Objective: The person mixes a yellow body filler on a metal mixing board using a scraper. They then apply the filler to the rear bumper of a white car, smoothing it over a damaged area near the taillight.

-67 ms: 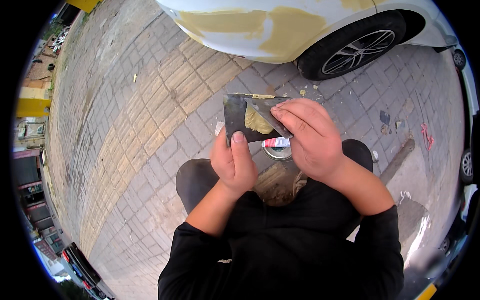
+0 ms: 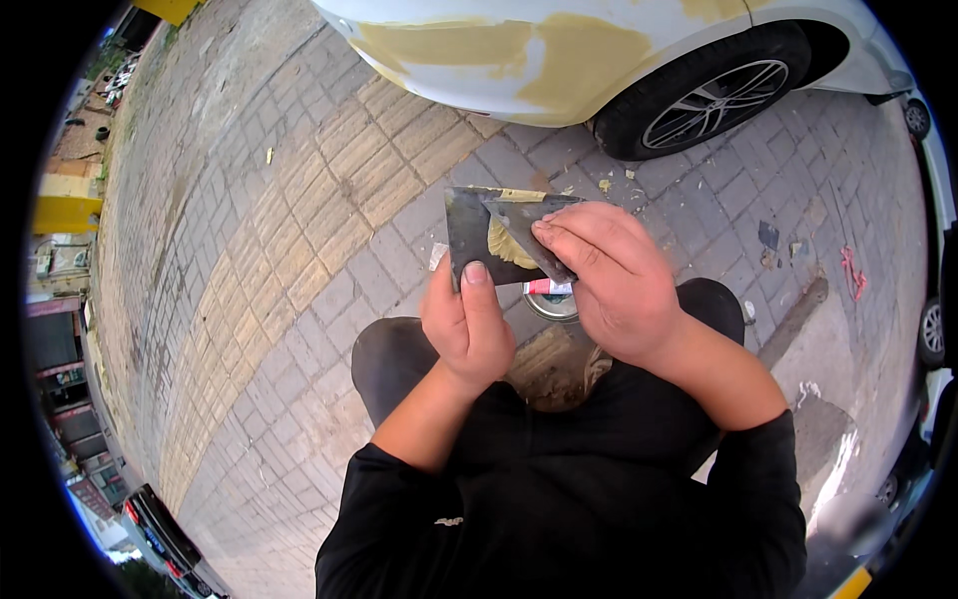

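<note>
My left hand is closed on the near edge of a dark, flat mixing plate, its thumb on top. A thick dab of yellowish body filler lies on the plate. Pinched in my right hand is a dark, thin putty spreader, tilted over the plate and covering part of the filler. More filler is smeared along the plate's far edge. Below the plate, between my knees, a round tin with a red and white label or tube on it is partly hidden.
Ahead stands a white car with broad patches of dried filler on its bumper and a black tyre at right. Grey and tan paving holds scattered scraps and a pink ribbon. Other cars stand at the right edge and lower left.
My right hand has shifted slightly left with the spreader, which now covers more of the filler. The left hand and plate have hardly moved.
</note>
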Motion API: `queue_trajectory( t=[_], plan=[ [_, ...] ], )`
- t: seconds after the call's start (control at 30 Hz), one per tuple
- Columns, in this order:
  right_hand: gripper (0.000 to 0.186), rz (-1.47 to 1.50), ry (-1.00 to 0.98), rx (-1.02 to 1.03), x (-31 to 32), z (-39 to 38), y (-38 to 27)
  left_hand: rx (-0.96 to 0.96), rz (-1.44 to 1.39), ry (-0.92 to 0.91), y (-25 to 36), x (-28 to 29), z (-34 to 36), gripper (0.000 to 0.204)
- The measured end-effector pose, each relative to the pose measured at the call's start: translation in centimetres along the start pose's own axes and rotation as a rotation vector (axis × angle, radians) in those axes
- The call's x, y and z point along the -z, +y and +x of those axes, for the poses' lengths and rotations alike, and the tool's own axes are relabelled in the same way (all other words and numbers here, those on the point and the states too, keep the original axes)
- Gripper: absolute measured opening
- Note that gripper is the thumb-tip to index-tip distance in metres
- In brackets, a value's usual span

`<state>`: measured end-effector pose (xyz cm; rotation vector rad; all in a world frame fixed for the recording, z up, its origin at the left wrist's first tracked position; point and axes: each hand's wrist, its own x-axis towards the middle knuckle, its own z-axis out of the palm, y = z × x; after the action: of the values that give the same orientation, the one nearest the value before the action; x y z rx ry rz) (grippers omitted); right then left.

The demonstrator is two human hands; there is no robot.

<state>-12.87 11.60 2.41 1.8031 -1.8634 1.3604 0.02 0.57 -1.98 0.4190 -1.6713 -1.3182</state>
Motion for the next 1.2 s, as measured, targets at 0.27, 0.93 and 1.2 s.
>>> queue_trajectory(
  t=[0.27,0.93,1.2],
  plan=[
    [0.032,0.056,-0.067,0.171,2.4,0.6,-0.2,0.373,-0.541,-0.057,1.9,1.9,1.7,0.030],
    [0.031,0.237,0.052,0.179,2.3,-2.3,0.6,0.819,-1.410,-0.354,3.5,1.6,3.2,0.041],
    [0.033,1.159,0.434,-0.714,2.7,-4.1,2.3,0.381,-0.849,-0.002,1.7,1.4,3.5,0.037]
  ],
)
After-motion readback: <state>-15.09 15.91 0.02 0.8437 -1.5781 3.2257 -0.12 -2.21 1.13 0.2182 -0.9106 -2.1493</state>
